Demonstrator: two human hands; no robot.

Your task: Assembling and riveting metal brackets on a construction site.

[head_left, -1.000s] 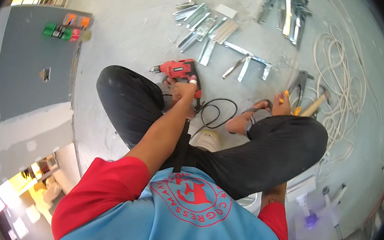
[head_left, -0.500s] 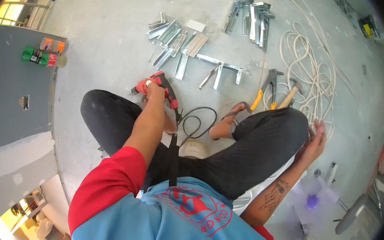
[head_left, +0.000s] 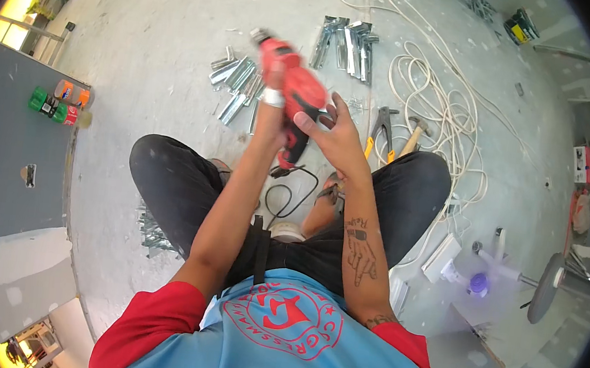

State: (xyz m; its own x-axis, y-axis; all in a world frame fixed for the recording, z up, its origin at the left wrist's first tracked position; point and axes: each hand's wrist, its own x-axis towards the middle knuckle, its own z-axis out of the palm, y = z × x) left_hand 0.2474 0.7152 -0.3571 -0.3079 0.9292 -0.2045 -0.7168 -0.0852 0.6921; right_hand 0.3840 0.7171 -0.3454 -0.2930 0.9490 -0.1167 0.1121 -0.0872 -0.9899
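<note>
A red and black power drill is raised between my knees, slightly blurred, with its chuck toward the far left and its black grip slanting back toward me. Wrapped around its left side, my left hand holds it by the body; a white band shows at that hand. On the other side, my right hand is open with fingers spread, its thumb right by the drill's grip. Whether the thumb touches it I cannot tell. From the grip a black cord drops in loops to the floor between my feet.
Cut metal channel pieces lie beyond the drill, with bundled metal brackets farther off. Tin snips, a hammer and a tangled white cable are on the right. A fan lies right; bottles are at the left.
My left hand has lifted the drill up and to the right, from beside my left knee. My right hand has come from outside my right knee to the drill. The view has shifted.
</note>
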